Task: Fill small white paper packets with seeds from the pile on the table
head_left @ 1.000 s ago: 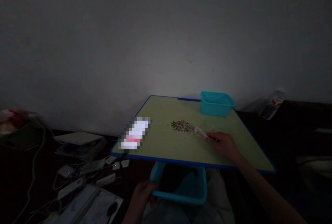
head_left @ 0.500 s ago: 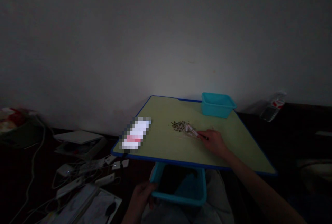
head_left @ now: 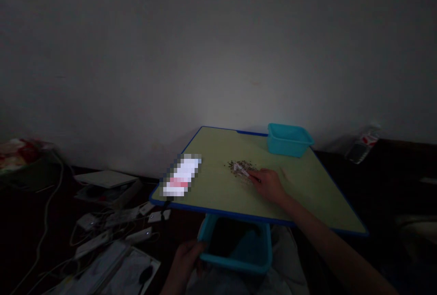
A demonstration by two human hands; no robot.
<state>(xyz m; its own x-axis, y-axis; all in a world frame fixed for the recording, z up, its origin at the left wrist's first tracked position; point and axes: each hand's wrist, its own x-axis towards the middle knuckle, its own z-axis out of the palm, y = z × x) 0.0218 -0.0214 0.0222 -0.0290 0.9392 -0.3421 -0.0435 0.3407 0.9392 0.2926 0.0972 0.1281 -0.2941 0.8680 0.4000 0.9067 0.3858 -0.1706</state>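
Observation:
A small green table [head_left: 218,190] with a blue edge stands against the wall. A heap of small dark seeds [head_left: 241,166] lies near its middle. My right hand [head_left: 269,185] rests on the table beside the heap, closed on a small clear plastic packet [head_left: 241,170] whose end touches the seeds. Below the table's near edge, my left hand [head_left: 186,256] grips the left rim of a teal tub [head_left: 239,258] held on my lap.
A second teal tub [head_left: 289,139] sits at the table's far right corner. A blurred-out flat object [head_left: 181,175] lies on the table's left side. Cables, adapters and papers [head_left: 112,240] litter the floor at left. A plastic bottle [head_left: 362,144] lies at right.
My right hand has slid left across the table with the packet, from beside the seed heap into its edge. The left hand and the lap tub have stayed put.

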